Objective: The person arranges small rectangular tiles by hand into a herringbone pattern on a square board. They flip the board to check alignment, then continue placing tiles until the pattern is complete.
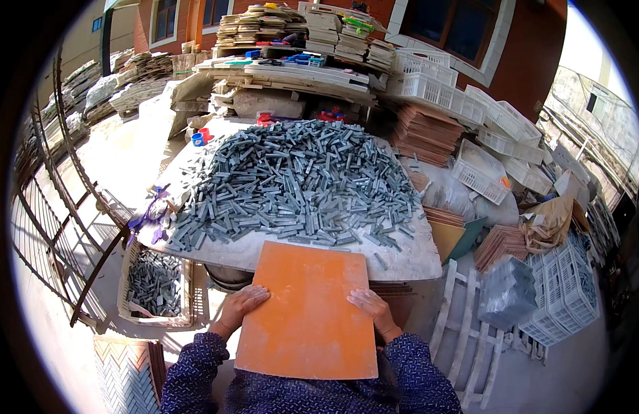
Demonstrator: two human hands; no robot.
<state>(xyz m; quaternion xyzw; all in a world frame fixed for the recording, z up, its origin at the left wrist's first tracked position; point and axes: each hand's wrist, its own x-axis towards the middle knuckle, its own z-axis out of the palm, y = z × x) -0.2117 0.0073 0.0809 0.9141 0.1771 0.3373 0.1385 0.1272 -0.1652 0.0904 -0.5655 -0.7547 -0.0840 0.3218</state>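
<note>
A flat, square orange board (307, 310) lies in front of me, its far edge over the near edge of the table (419, 259). My left hand (242, 308) is closed on the board's left edge, fingertips on its top face. On the opposite edge, my right hand (373, 309) grips it the same way. The undersides of both hands are hidden. Beyond the board, a wide heap of small grey stone strips (292, 176) covers most of the table, and several loose strips are scattered near the board's far edge.
Left of the table stands a crate (189, 293) of grey strips, with a herringbone-patterned panel (123, 372) nearer me. Red and blue cups (197, 139) sit at the table's far left. Rightward are a wooden pallet (464, 338), white crates (561, 297) and stacked brown boards (423, 134).
</note>
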